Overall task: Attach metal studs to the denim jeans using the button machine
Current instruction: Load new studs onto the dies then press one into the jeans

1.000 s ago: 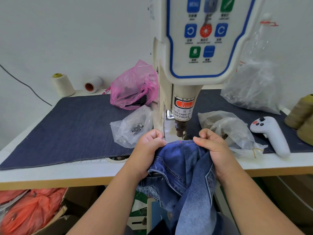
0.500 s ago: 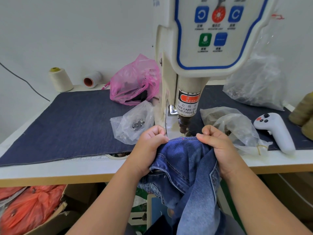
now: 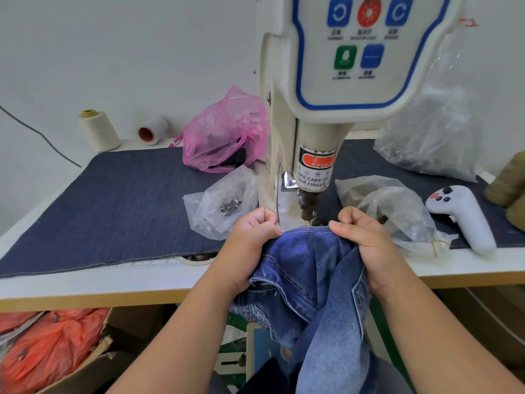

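Denim jeans (image 3: 306, 268): mid-blue, orange-tan double stitching, bunched and draped off the table's front edge, hanging down at 6 o'clock. Top hem pulled level and taut just in front of the machine's punch; a small pink mark sits on that hem. A zipper end shows at the folds toward 8 o'clock. Button machine (image 3: 321, 115): cream body, upright at 12 o'clock, blue-bordered button panel, orange warning label above a dark punch head.

Bright, even, diffuse light; soft shadows; wide-angle bending at edges; slight overall softness.
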Available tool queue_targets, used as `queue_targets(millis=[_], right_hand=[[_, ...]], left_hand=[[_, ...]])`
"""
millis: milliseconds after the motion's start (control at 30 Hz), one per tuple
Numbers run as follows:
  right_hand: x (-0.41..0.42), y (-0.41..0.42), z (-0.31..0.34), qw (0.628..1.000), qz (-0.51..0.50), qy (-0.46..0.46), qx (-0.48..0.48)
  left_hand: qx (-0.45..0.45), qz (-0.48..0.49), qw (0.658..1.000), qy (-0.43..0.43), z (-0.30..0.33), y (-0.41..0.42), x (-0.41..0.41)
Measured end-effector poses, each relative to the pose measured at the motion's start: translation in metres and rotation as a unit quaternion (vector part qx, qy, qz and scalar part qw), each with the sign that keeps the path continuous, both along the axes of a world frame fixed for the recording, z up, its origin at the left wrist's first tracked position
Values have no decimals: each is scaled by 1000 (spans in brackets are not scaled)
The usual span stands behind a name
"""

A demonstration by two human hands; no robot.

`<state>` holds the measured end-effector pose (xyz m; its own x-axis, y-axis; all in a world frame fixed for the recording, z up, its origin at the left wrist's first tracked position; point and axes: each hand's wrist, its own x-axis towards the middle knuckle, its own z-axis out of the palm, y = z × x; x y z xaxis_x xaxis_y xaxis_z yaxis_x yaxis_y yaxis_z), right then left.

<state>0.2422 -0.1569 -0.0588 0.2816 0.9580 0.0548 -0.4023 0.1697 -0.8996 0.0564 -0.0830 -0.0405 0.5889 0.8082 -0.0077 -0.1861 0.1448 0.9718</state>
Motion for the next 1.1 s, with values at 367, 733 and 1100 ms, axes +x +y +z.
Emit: queue_targets(millis=[367, 733, 1100], right_hand=[[-2, -1, 2, 1000, -7, 1, -2], [-2, -1, 2, 1000, -8, -2, -5], [-1, -1, 2, 1000, -4, -1, -4]], left_hand=[[4, 2, 1000, 3, 1, -1, 1], [1, 8, 1000, 5, 1, -1, 0], [-1, 4, 1000, 6, 1, 0, 0]])
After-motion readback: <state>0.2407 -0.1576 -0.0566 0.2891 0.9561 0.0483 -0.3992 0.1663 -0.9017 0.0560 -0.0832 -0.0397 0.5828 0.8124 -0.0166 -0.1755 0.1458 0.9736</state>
